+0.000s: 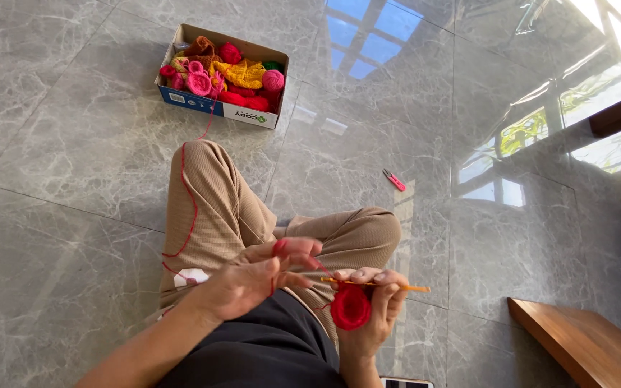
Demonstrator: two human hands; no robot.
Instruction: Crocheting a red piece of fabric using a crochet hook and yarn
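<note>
My left hand is raised over my lap with red yarn looped over its fingertip. The strand runs back over my left knee to a cardboard box. My right hand is closed on a thin orange crochet hook that points to the right. A round red crocheted piece sits against that hand's palm, just below the hook. A short length of yarn joins the piece to my left hand. I sit cross-legged in beige trousers.
The open box, far left on the grey marble floor, is filled with pink, red, yellow and orange yarn balls and crocheted pieces. Small pink scissors lie on the floor ahead to the right. A wooden bench edge is at lower right.
</note>
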